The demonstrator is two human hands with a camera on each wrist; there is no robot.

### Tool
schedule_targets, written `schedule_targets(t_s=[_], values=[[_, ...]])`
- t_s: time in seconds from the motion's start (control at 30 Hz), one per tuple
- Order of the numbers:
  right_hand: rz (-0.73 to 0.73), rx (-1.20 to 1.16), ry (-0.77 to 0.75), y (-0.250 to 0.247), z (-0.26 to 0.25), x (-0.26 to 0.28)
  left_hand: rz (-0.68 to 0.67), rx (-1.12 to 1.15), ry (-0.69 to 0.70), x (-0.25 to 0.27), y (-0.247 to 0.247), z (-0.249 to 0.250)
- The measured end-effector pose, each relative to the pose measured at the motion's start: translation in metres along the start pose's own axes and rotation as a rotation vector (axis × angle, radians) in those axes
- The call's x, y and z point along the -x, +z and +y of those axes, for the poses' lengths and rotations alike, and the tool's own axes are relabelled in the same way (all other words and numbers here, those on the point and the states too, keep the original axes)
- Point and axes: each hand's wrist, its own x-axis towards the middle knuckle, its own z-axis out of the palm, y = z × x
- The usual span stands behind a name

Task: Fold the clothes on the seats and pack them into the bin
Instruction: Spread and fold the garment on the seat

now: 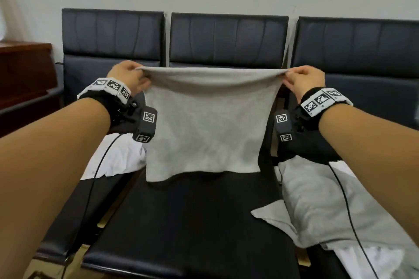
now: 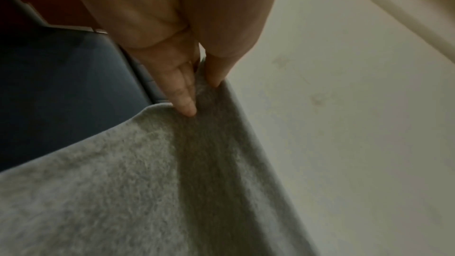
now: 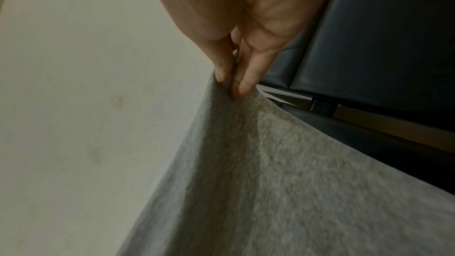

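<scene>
We hold a grey garment (image 1: pixel 204 124) stretched between both hands above the middle seat (image 1: pixel 192 222).

Our left hand (image 1: pixel 128 76) pinches the garment's upper left corner and our right hand (image 1: pixel 305 78) pinches the upper right one, so the top edge runs nearly level with a slight sag in front of the black backrests (image 1: pixel 227 38). In the wrist views our fingers (image 2: pixel 183 92) and thumb are clamped on the fabric at each corner, and the same holds for the other fingers (image 3: pixel 248 77). The cloth hangs down, its lower hem just above or touching the seat cushion; we cannot tell which. A white garment (image 1: pixel 118 158) lies on the left seat, and another grey piece (image 1: pixel 317 201) lies crumpled on the right seat, over something white (image 1: pixel 367 260) at its near end.
</scene>
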Motion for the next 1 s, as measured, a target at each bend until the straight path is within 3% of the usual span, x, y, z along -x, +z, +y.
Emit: schedule_targets(t_s=[0.17, 0.23, 0.3, 0.37, 0.43, 0.53, 0.7, 0.8, 0.87, 1.0], values=[[0.005, -0.134, -0.03, -0.02, -0.033, 0.027, -0.012, 0.034, 0.069, 0.024, -0.016, 0.023], [-0.033, -0.061, -0.026, -0.031, -0.036, 0.045, -0.03, -0.021, 0.05, 0.043, -0.026, 0.017], [-0.09, 0.156, -0.064, -0.043, -0.026, 0.065, -0.112, -0.181, 0.01, 0.067, -0.041, 0.003], [-0.177, 0.336, -0.069, -0.056, -0.004, 0.09, -0.22, -0.513, -0.025, 0.089, -0.062, -0.02], [-0.275, 0.438, -0.006, -0.069, 0.024, 0.118, -0.324, -0.765, -0.077, 0.111, -0.081, -0.047], [-0.457, 0.639, 0.079, -0.082, 0.061, 0.16, -0.423, -0.937, -0.143, 0.143, -0.1, -0.087], [-1.007, 1.166, 0.086, -0.08, 0.104, 0.207, -0.684, -1.33, -0.212, 0.19, -0.108, -0.121], [-1.176, 1.365, 0.107, -0.068, 0.104, 0.219, -0.804, -1.467, -0.324, 0.202, -0.109, -0.125], [-1.159, 1.354, 0.108, -0.057, 0.101, 0.218, -0.854, -1.523, -0.361, 0.208, -0.1, -0.124], [-0.993, 1.398, 0.016, -0.03, 0.111, 0.217, -0.795, -1.637, -0.206, 0.212, -0.068, -0.133]])
